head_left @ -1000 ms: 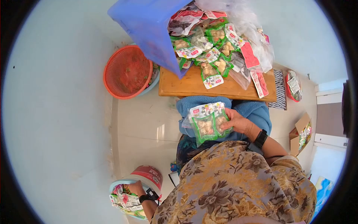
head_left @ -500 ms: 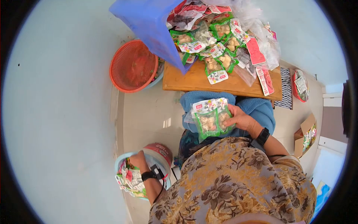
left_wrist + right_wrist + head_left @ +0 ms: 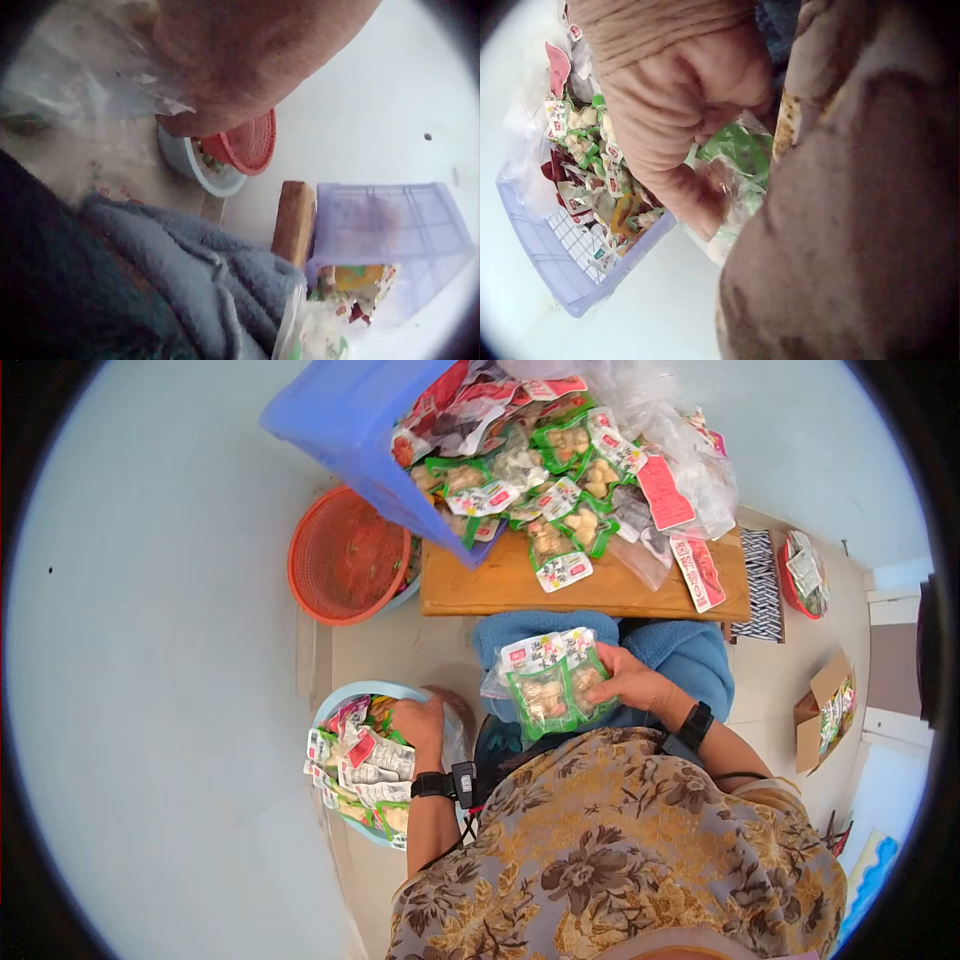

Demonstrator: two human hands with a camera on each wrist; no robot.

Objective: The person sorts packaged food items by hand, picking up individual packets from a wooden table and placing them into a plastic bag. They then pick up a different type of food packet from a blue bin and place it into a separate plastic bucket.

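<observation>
My right hand pinches green-edged snack packets with pale pieces inside, thumb on top, held over the lap. In the right wrist view that thumb presses on the clear plastic of a packet. My left hand grips the right rim of a light-blue basin heaped with similar packets; its fingertips are hidden. Clear plastic shows beside the left hand in its wrist view. Partly behind the basin stands a red bucket.
Ahead, a wooden table bears a tipped blue-violet crate with packets spilling out. A red colander sits to its left. A striped stool, a red basket and a cardboard box stand on the right. A wall runs along the left.
The left hand, the basin and the bucket have moved forward along the floor, closer to the lap. The right hand keeps its packets in nearly the same place.
</observation>
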